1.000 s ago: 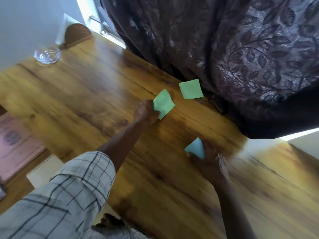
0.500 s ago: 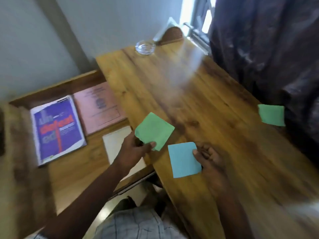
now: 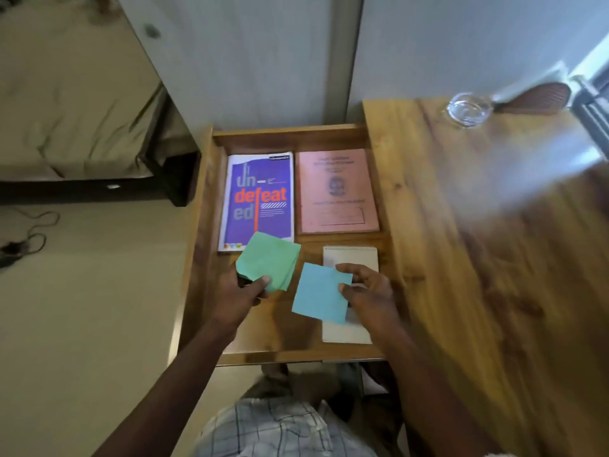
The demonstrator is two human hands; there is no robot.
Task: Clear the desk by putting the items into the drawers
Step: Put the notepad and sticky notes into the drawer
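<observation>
Wooden surface point(image 3: 478, 258), frame right; open drawer point(image 3: 290, 135), centre. Left hand point(image 3: 240, 291) fingers pinch green note point(image 3: 268, 260); right hand point(image 3: 369, 291) fingers pinch blue note point(image 3: 318, 293), both over drawer.

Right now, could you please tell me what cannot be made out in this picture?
Head view:
white notepad: middle hidden by the right hand and its blue paper.
pink booklet: print unreadably blurred.
desk: right side blurred, cut by the frame edge.
purple book: lower corner covered by green paper in the left hand.
</observation>
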